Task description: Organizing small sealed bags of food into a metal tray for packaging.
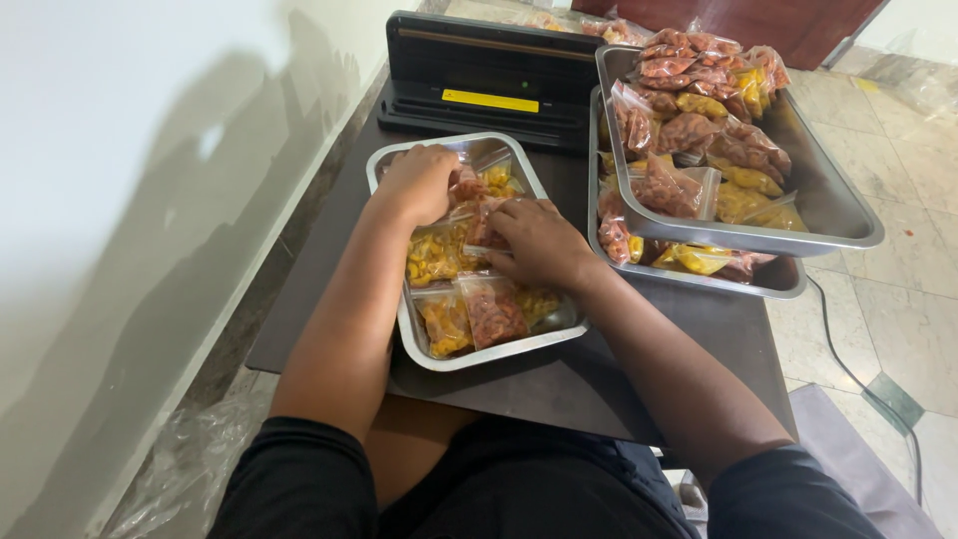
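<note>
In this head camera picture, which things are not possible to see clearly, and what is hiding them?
- Fingers of the left hand: curled down into the small steel tray, so what they grip is hidden.
- Bags under the right hand: covered by the hand itself.
- Lower steel tray: mostly hidden by the upper tray stacked on it.
- Black sealing machine: its far side is cut off by the top edge.

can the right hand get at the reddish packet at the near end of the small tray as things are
Probably yes. The right hand rests in the small tray just beyond the reddish packet, which lies on top, uncovered. The left hand is busy at the far end, out of the way.
</note>
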